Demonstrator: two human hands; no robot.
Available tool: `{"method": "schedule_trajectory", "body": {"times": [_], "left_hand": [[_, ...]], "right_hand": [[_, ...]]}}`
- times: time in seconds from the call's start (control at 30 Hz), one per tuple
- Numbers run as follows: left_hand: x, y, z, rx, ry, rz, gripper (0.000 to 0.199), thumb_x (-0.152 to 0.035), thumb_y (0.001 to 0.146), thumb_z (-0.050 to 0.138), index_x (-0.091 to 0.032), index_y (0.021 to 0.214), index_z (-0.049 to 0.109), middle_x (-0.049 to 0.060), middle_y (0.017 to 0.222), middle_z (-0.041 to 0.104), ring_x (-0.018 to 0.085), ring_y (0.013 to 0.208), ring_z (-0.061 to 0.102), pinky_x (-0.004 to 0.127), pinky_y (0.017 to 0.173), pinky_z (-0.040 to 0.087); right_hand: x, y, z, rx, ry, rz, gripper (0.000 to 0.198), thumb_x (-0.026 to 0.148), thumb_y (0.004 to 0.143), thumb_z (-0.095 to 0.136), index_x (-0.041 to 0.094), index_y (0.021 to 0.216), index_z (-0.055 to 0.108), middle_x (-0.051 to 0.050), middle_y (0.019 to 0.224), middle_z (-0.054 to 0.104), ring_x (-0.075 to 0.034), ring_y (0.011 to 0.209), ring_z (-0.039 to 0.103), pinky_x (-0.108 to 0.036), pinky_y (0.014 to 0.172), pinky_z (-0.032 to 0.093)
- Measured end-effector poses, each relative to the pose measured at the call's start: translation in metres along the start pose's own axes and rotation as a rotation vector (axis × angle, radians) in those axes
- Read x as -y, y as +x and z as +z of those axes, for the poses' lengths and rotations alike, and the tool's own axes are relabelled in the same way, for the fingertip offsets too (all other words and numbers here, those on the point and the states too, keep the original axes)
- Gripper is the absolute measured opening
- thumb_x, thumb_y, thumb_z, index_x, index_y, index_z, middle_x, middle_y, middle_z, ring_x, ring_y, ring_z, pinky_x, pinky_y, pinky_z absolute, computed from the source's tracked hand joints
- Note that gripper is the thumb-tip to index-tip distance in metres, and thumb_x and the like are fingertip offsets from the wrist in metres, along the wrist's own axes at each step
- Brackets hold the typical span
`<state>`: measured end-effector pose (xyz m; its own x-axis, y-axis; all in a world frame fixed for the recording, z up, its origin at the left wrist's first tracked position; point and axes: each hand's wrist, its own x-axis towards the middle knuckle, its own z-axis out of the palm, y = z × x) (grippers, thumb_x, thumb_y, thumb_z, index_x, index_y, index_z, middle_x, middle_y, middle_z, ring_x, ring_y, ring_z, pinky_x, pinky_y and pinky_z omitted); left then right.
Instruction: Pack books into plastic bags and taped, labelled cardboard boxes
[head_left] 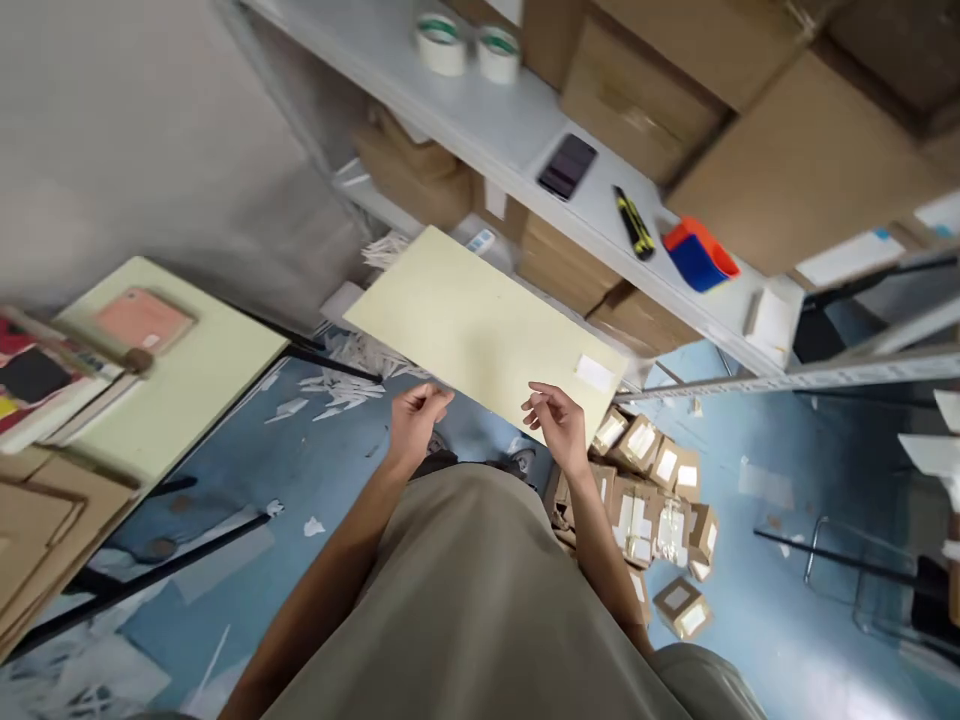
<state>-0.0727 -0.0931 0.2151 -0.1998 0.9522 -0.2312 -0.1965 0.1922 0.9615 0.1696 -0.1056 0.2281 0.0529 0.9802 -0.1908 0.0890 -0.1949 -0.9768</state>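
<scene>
My left hand [418,425] is closed, fingers curled and thumb pressed to them, just off the near edge of a pale yellow tabletop [472,320]. Whether anything small sits in that pinch is hidden. Over the same tabletop's near right part is my right hand [556,425], its fingers bent but apart, with nothing seen in them. A small white label [595,372] lies on the tabletop, beyond the right hand's fingertips.
A shelf [517,150] beyond carries tape rolls [442,45], a phone [568,166], a yellow-black utility knife [634,222] and cardboard boxes [645,90]. Small labelled cartons [637,520] pile on the floor at right. At left, another table [225,350] holds a pink case [144,318] and flat cardboard [45,530].
</scene>
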Motion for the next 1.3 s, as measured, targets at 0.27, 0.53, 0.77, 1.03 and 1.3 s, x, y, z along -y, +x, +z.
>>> {"method": "schedule_trajectory", "body": {"times": [0.27,0.53,0.77,1.03,1.3], "left_hand": [[-0.038,0.005,-0.176,-0.394,-0.164,0.104,0.063,-0.031,0.072,0.081,-0.024,0.062,0.02,-0.008,0.057,0.02,0.009,0.055,0.021,0.027,0.055,0.021],[-0.045,0.002,-0.294,-0.824,-0.174,0.134,0.055,-0.028,0.073,0.079,-0.024,0.061,0.025,-0.007,0.056,0.026,0.01,0.058,0.028,0.027,0.058,0.027],[-0.063,0.028,-0.388,-1.061,-0.092,0.038,0.049,-0.033,0.074,0.076,-0.025,0.062,0.03,-0.005,0.059,0.031,0.013,0.061,0.031,0.029,0.06,0.03],[-0.066,0.072,-0.462,-1.174,-0.038,-0.119,0.042,-0.038,0.076,0.078,-0.026,0.063,0.041,-0.003,0.061,0.047,0.015,0.063,0.043,0.03,0.064,0.039],[-0.029,0.084,-0.56,-1.288,0.0,-0.211,0.024,-0.04,0.08,0.077,-0.025,0.083,0.06,0.003,0.081,0.068,0.022,0.082,0.068,0.035,0.081,0.054]], "right_hand": [[0.062,0.04,0.189,0.353,-0.057,-0.104,0.045,0.067,0.102,0.078,0.025,0.119,0.08,-0.001,0.08,0.077,-0.016,0.062,0.07,-0.031,0.061,0.062],[0.076,0.083,0.352,0.725,-0.142,-0.064,0.054,0.073,0.099,0.079,0.024,0.121,0.08,-0.001,0.083,0.078,-0.016,0.064,0.071,-0.029,0.059,0.06],[0.07,0.131,0.496,0.977,-0.183,-0.054,0.057,0.077,0.099,0.075,0.025,0.122,0.08,-0.003,0.086,0.079,-0.017,0.066,0.072,-0.031,0.062,0.062],[0.048,0.18,0.634,1.183,-0.217,-0.003,0.063,0.082,0.095,0.075,0.024,0.12,0.08,-0.004,0.089,0.081,-0.016,0.065,0.073,-0.03,0.061,0.062],[-0.008,0.182,0.739,1.29,-0.402,0.018,0.048,0.069,0.099,0.074,0.023,0.112,0.079,-0.007,0.099,0.084,-0.021,0.076,0.08,-0.036,0.074,0.067]]}}
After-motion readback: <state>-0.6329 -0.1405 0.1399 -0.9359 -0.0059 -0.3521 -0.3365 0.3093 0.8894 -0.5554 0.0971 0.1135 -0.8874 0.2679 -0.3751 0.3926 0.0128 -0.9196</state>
